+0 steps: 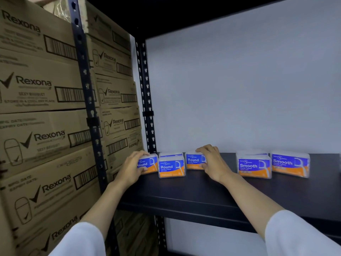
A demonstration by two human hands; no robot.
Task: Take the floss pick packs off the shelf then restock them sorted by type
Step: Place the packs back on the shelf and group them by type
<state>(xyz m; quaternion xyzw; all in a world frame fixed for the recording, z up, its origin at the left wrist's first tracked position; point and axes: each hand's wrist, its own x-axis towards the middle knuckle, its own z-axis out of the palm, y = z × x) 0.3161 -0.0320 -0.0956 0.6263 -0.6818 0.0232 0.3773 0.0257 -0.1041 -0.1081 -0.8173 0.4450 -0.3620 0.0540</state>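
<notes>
Blue-and-orange floss pick packs stand along the back of a dark shelf [184, 196]. At the left are packs marked "Round". My left hand [132, 168] grips the leftmost Round pack [149, 162], fingers over its top and thumb at its front. The middle Round pack [171, 168] stands free, with another pack behind it. My right hand [212, 161] grips the right Round pack [193, 160] the same way. Further right stand two packs marked "Smooth" [254, 167] [289, 165], the nearer with another behind it.
Cardboard Rexona boxes [40, 137] are stacked behind a perforated dark upright [88, 100] at the left. A second upright [146, 100] marks the shelf's back left corner. A pale wall [239, 89] closes the back. Another shelf board [184, 15] runs overhead.
</notes>
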